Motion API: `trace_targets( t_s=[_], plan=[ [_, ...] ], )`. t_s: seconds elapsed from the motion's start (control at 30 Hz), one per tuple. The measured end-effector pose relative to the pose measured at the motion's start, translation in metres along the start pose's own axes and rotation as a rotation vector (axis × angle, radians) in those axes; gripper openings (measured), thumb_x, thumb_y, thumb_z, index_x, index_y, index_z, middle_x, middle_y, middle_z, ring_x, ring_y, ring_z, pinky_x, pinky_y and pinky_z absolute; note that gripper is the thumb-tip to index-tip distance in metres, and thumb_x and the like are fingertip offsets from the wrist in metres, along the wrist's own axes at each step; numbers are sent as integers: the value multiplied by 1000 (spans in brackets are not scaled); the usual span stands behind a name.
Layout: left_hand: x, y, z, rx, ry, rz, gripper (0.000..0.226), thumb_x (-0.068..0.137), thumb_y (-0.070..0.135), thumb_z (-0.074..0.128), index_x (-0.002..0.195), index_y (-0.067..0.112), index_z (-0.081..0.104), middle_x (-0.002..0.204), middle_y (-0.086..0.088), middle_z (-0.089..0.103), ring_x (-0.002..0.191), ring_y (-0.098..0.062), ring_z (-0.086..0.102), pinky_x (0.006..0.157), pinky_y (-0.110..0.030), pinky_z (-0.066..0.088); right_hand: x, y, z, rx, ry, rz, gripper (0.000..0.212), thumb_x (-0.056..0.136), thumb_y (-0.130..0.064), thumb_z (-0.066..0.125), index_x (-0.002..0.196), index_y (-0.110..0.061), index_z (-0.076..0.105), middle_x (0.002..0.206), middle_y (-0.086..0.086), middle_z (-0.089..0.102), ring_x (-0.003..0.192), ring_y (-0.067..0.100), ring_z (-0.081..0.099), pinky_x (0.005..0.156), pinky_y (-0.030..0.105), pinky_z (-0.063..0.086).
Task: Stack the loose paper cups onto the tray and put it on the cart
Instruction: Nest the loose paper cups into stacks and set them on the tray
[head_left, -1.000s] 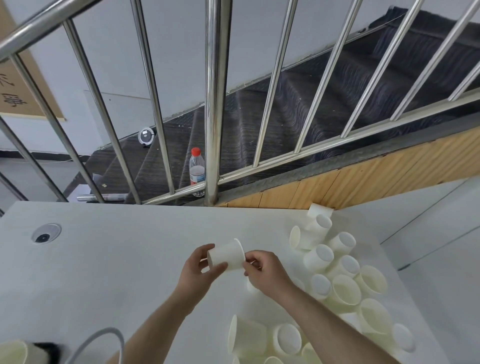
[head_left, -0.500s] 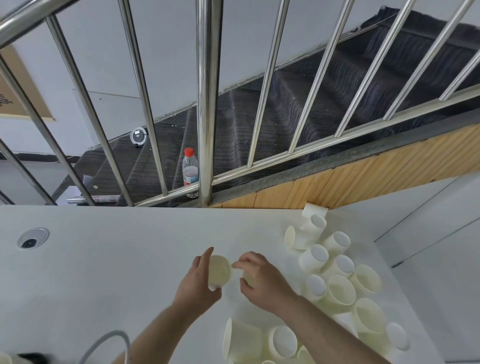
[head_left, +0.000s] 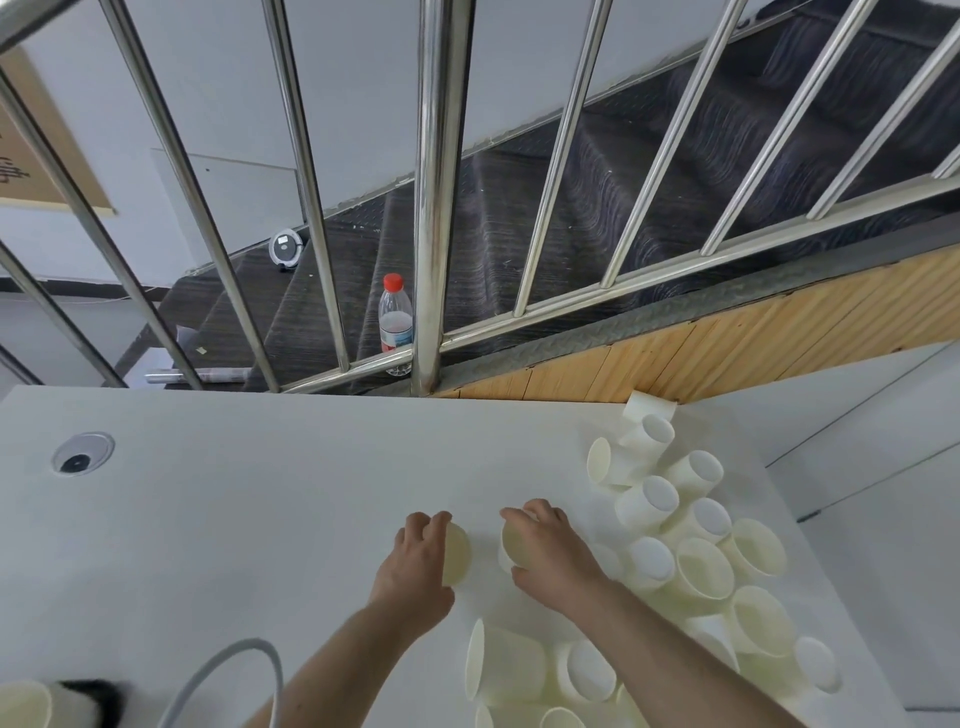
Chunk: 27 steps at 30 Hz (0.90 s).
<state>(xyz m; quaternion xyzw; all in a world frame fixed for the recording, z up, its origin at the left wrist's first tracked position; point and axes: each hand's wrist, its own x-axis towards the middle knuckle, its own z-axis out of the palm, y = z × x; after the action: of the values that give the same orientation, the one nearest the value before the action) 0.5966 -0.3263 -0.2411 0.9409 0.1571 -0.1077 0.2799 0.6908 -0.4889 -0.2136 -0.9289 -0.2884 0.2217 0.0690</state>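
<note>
Cup (head_left: 23, 702) at bottom-left cut off by frame edge; left hand (head_left: 415, 564) hides most of its cup (head_left: 457, 553).

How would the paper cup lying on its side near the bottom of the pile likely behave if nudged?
The cup on its side would probably roll in a curve, being tapered. It looks thin-walled, so likely very light and easily crushed. Neighbouring cups touch it and may shift too.

the desk (head_left: 234, 519) lies bare from 9 to 12 o'clock of the hands, open passage. loose cups (head_left: 691, 561) crowd 2 through 5 o'clock, touching one another. a steel railing (head_left: 434, 208) walls 12 o'clock beyond the desk edge.
</note>
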Motion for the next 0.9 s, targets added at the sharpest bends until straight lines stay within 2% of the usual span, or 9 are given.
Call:
trace_targets(
  t_s=[0.2, 0.43, 0.7, 0.83, 0.9],
  plan=[
    [-13, 8, -7, -63, 62, -5, 79, 80, 18, 61, 146, 22, 18, 135, -1, 30, 125, -22, 38, 91, -30, 49, -25, -12, -15, 41, 91, 19, 69, 85, -18, 57, 148, -30, 30, 142, -3, 31, 131, 20, 32, 94, 33, 46],
    [-55, 22, -23, -84, 150, 42, 83, 82, 25, 63, 148, 22, 13, 139, -2, 28, 127, -22, 37, 93, -32, 50, -72, -36, -29, 49, 190, -2, 71, 86, -20, 58, 150, -31, 28, 145, -4, 29, 133, 19, 30, 98, 31, 45],
    [-154, 10, -46, -75, 265, 75, 83, 82, 26, 62, 149, 22, 13, 140, -1, 30, 127, -22, 38, 94, -33, 48, -155, -88, -13, 49, 295, -53, 74, 85, -24, 58, 151, -32, 26, 144, -6, 29, 132, 17, 29, 93, 33, 49],
    [-210, -7, -49, -84, 304, 53, 81, 82, 26, 62, 148, 26, 15, 140, 3, 30, 127, -19, 39, 89, -31, 47, -187, -117, 6, 72, 325, -98, 73, 86, -25, 58, 151, -33, 26, 145, -7, 28, 133, 17, 29, 93, 31, 47],
    [-242, -22, -50, -89, 307, 33, 79, 82, 25, 61, 147, 27, 17, 141, 4, 30, 127, -19, 39, 92, -30, 47, -205, -139, 18, 92, 328, -125, 72, 87, -26, 59, 151, -33, 26, 145, -7, 28, 133, 16, 29, 93, 29, 47]
  ],
)
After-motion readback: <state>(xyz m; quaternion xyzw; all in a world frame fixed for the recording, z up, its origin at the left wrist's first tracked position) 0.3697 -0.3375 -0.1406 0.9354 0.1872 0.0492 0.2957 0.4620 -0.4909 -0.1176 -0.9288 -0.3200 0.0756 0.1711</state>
